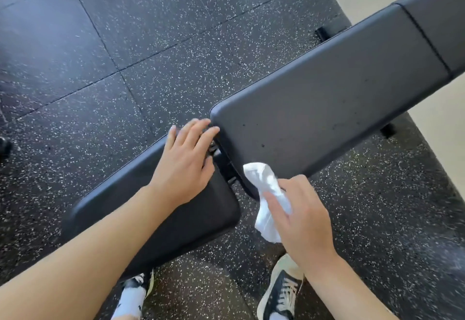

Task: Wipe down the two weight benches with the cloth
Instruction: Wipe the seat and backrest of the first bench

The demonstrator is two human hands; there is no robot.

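Between right-hand fingers (274,201), white cloth (266,193).

Left hand (185,166) on seat pad (161,221) (cloth (266,193) rightward).

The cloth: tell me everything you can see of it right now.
The cloth is white, soft and crumpled, bunched into a loose wad rather than spread flat. The right hand grips its middle, fingers curled round it. Its upper end lies against the near corner edge of the long black bench pad, by the gap between the pads. Its lower end hangs free above the speckled floor.
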